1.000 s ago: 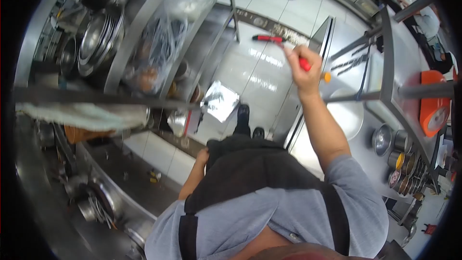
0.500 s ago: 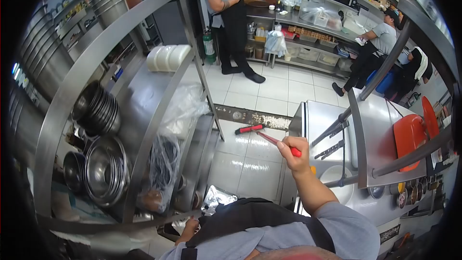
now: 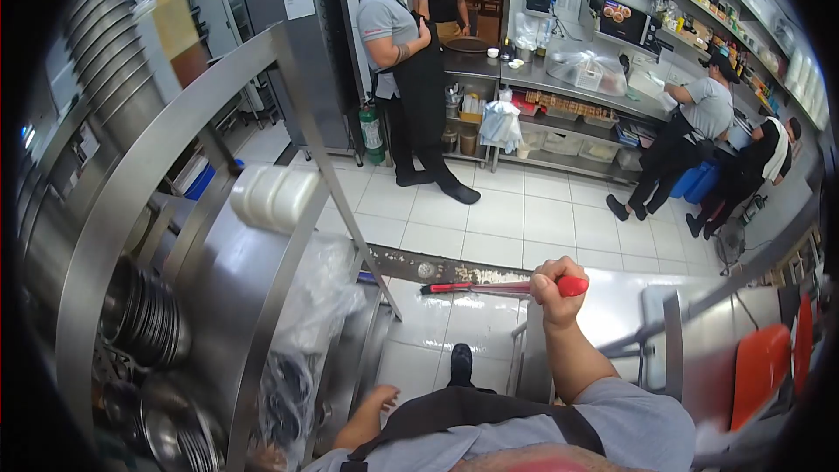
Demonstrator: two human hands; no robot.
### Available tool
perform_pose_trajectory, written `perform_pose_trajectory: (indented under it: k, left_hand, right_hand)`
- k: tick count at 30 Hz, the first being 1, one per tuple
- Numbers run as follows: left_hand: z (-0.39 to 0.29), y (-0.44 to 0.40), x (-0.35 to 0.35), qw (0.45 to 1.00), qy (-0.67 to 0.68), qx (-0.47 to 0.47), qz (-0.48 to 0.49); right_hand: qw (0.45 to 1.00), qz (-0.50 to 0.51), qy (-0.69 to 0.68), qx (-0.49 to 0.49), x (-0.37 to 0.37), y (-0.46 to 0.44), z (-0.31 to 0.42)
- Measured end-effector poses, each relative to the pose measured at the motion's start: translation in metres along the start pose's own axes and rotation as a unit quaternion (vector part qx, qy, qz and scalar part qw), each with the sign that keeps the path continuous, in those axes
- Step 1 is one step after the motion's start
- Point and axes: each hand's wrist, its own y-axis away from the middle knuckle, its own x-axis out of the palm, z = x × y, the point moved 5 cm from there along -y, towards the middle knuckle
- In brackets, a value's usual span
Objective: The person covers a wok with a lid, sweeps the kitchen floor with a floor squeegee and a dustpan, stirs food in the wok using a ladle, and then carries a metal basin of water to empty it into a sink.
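My right hand [image 3: 554,287] is closed round the red grip end of what looks like a long-handled floor squeegee [image 3: 500,288]. Its shaft runs left from my fist to a red and black head [image 3: 445,288] near the floor drain strip. Low beside my apron, my left hand [image 3: 382,399] holds nothing, its fingers loosely apart. The closest thing to it is the metal shelf unit on my left. One of my black shoes [image 3: 461,364] shows on the wet white tiles, below the squeegee's head.
On the left, a metal rack [image 3: 229,275] carries stacked metal bowls [image 3: 156,325], wrapped white rolls [image 3: 274,197] and plastic bags. A steel counter [image 3: 603,297] borders my right side. Ahead stands a person in a black apron [image 3: 415,79]; other people are farther back.
My view has tilted up and forward. The squeegee's shaft now lies nearly level instead of slanting, still in my right hand. My left hand has come forward, and my shoe has come into view.
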Motion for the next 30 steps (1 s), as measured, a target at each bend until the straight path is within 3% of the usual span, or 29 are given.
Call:
perform_pose_trajectory:
  k: [3, 12, 16, 20, 24, 26, 29, 30]
  left_hand:
    - [-0.072, 0.023, 0.009, 0.995, 0.000, 0.066, 0.077]
    - [-0.246, 0.075, -0.005, 0.953, -0.055, 0.248, 0.165]
    - [-0.274, 0.063, -0.004, 0.942, -0.063, 0.286, 0.162]
    - [-0.285, 0.040, -0.008, 0.933, -0.061, 0.324, 0.145]
    - [-0.295, 0.009, -0.027, 0.918, -0.082, 0.366, 0.126]
    - [-0.315, -0.004, -0.039, 0.895, -0.129, 0.406, 0.136]
    - [-0.381, -0.047, -0.058, 0.797, -0.252, 0.529, 0.143]
    - [-0.406, -0.101, -0.052, 0.902, -0.297, 0.286, 0.124]
  right_hand:
    - [0.992, 0.007, -0.016, 0.125, -0.011, -0.044, -0.065]
    - [0.988, 0.023, -0.083, 0.132, -0.026, -0.118, -0.120]
    - [0.987, 0.054, -0.100, 0.117, -0.015, -0.143, -0.150]
    - [0.977, -0.007, -0.107, 0.185, -0.006, -0.193, -0.193]
    - [0.985, -0.045, -0.085, 0.142, -0.001, -0.249, -0.219]
    - [0.986, -0.089, -0.066, 0.126, -0.006, -0.272, -0.227]
    - [0.985, -0.121, -0.063, 0.108, -0.007, -0.309, -0.214]
    - [0.985, -0.124, -0.062, 0.102, -0.007, -0.319, -0.211]
